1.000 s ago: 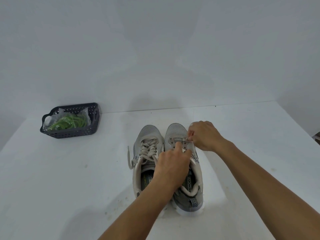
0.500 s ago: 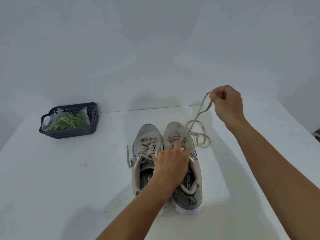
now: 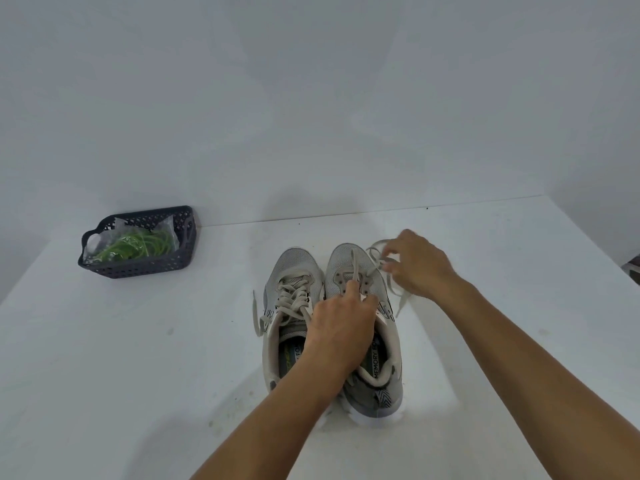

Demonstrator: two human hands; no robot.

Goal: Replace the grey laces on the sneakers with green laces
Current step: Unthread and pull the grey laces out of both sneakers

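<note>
Head: grey lace [image 3: 379,259] under right hand [image 3: 420,266].

1. One head-worn camera looks forward and steeply down onto a white table [image 3: 104,375], close above it.
2. Sneakers [image 3: 332,323] sit near centre; a basket [image 3: 138,265] lies at ten o'clock.
3. Both forearms enter from six o'clock.
4. A wall [image 3: 311,98] fills twelve o'clock.

Dark perforated basket [image 3: 145,263] far left on white table [image 3: 104,375], w/ clear plastic wrap [image 3: 95,242] inside.
</note>
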